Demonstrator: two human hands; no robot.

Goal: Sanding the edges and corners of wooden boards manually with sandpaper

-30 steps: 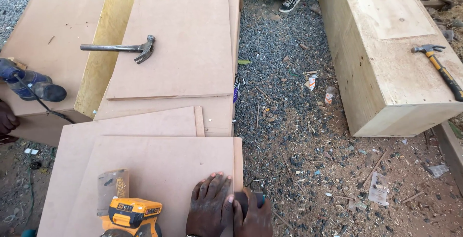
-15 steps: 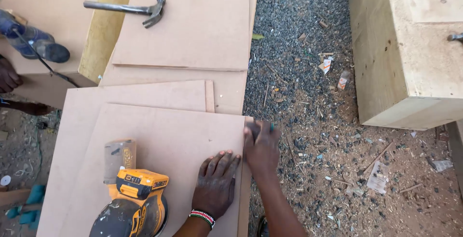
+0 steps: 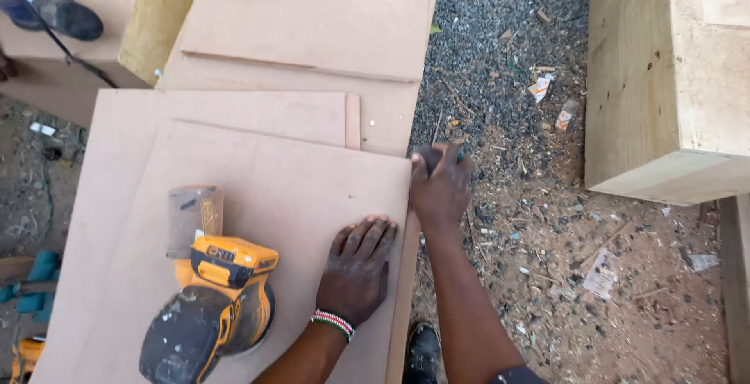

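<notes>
Since the earlier frame, the right hand (image 3: 441,189) has slid further along the right edge of the top board (image 3: 266,220), up to its far corner, and the yellow sander (image 3: 215,314) now shows more fully. Its fingers are clenched around a small dark block (image 3: 428,155), probably a sanding block, which is pressed against the corner of the board. The left hand (image 3: 358,269) lies flat on the board with fingers spread and grasps nothing, only holding the panel down, just beside the right wrist. I judge that this edge is rubbed along nearly its whole length, with the corner now in work; if the other edges are done, I cannot tell. Under the top board lie more brown boards (image 3: 234,110), and the sander rests on its near part. To the right is gravel ground (image 3: 508,56) and a pale wooden box (image 3: 664,87).
</notes>
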